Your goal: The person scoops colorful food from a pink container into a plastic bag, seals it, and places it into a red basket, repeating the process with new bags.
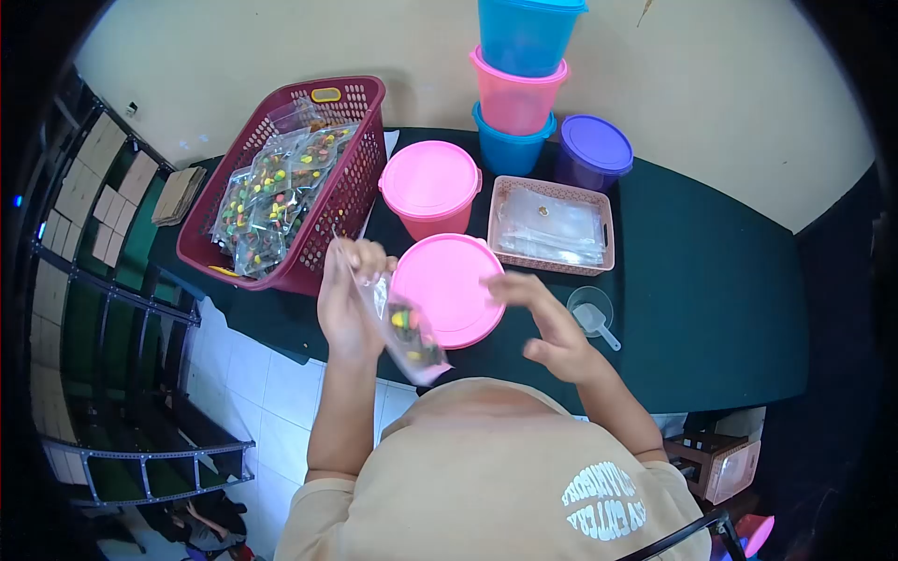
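My left hand (351,294) is closed on the top of a clear plastic bag (412,332), which hangs tilted down toward my chest. Red, yellow, green and dark pieces lie in the bag's lower part. Just to the right, my right hand (545,323) has its fingers apart and holds nothing; its fingertips overlap the edge of a pink round lid (444,290) in this view. That lid is directly in front of me, between both hands. Behind it stands a pink tub (432,187) with its lid on.
A maroon basket (360,187) full of similar filled bags stands at left. Stacked blue and pink tubs (514,103) and a purple tub (594,151) are at the back. A pink tray (608,234) holds flat clear bags; a scoop (591,318) lies in a small bowl.
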The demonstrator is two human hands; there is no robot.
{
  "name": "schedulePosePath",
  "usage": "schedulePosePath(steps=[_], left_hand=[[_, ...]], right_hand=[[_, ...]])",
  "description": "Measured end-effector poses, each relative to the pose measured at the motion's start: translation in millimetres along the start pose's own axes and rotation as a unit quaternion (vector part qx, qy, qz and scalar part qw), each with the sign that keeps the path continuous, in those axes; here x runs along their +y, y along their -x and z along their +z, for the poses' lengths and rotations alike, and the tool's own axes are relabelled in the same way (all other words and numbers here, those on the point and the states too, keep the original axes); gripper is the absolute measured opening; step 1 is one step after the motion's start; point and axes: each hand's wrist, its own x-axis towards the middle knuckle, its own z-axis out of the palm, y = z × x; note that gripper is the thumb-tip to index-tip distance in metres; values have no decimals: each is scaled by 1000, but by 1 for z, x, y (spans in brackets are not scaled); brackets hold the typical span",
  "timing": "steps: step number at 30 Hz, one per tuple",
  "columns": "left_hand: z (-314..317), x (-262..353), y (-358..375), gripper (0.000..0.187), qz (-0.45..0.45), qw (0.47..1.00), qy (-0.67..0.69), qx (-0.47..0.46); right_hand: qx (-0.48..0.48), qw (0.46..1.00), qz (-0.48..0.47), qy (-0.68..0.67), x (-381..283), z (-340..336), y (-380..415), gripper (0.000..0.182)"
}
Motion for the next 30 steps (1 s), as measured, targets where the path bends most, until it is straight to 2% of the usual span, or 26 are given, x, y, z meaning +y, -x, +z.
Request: schedulePosePath(steps=[1, 2, 3, 4, 5, 7, 8, 10, 11, 13, 14, 15, 19, 21, 23, 24, 25, 27, 29, 30], left_hand=[[-11, -2, -9, 21, -50, 988, 137, -52], [-15, -7, -13, 21, -47, 988, 136, -54], [-16, -12, -18, 19, -94, 968, 216, -83], [-14, -15, -19, 17, -140, 939, 294, -111], [-11, -21, -17, 15, -154, 929, 316, -112], [-16, -34, -17, 14, -170, 904, 356, -163], [-19, -39, -17, 14, -170, 904, 357, -161], [-22, -44, -15, 27, -185, 934, 285, -107], [-23, -42, -13, 27, -184, 935, 285, -106], [-20, -32, -10, 51, -241, 957, 109, 116], [-35, -35, -5, 66, -221, 971, 38, 79], [-34, -33, 1, 71, -237, 966, 11, 105], [-44, -44, 21, 72, -318, 939, -115, 56], [-47, -45, 33, 66, -340, 932, -108, 61], [-47, -45, 36, 60, -346, 912, -217, -33], [-43, -39, 36, 53, -374, 900, -223, -6], [-45, -35, 37, 53, -374, 900, -225, -3], [-50, -28, 37, 51, -387, 886, -254, -13], [-59, -26, 39, 48, -377, 894, -242, -13], [-62, -26, 41, 46, -358, 905, -231, -5]], right_hand=[[-2, 1000, -3, 1, 10, 1, -3, 68], [9, 999, 28, 40, 19, 6, -7, 75], [20, 995, 58, 79, 27, 10, -11, 83], [-25, 995, 99, 18, 33, 13, -15, 93], [-41, 991, 122, -28, 37, 19, -16, 94], [-98, 979, 162, -70, 43, 26, -16, 79], [-99, 979, 164, -71, 46, 27, -14, 79], [-151, 925, 283, -204, 50, 30, -10, 64], [-153, 924, 283, -204, 48, 31, -7, 64], [47, 921, 285, -262, 42, 34, -2, 39], [163, 910, 246, -290, 54, 39, 3, 33], [296, 847, 235, -374, 68, 44, 7, 37], [275, 864, 293, -303, 74, 52, 18, 41], [257, 871, 308, -285, 70, 57, 20, 43], [208, 899, 323, -211, 70, 61, 17, 48], [149, 894, 345, -245, 67, 62, 15, 49], [147, 893, 345, -247, 68, 64, 13, 49], [116, 852, 409, -306, 72, 64, 6, 49], [121, 873, 376, -287, 76, 76, 3, 49], [181, 857, 327, -356, 73, 87, -3, 51]])
